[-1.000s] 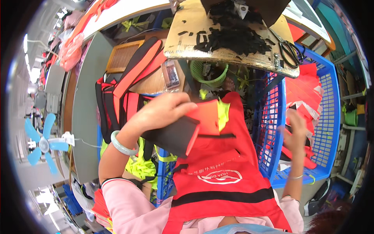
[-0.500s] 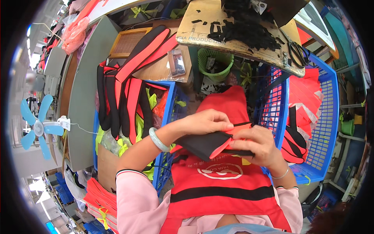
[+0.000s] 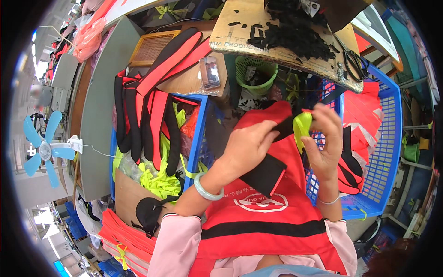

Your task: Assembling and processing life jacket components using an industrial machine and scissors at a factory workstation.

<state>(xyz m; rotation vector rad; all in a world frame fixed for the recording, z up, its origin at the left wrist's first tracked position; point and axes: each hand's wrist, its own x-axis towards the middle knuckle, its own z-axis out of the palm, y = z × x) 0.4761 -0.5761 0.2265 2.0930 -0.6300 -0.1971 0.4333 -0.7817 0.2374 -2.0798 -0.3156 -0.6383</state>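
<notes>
Fabric (image 3: 266,173) lies partly hidden beneath the hands (image 3: 249,147).

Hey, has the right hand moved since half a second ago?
Yes. The right hand has moved up and rightward in the view, closer to the wooden tabletop.

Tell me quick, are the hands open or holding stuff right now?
Left hand: closed, holding black cloth.
Right hand: at the yellow cloth, fingers curled; whether it grips cannot be told.
</notes>
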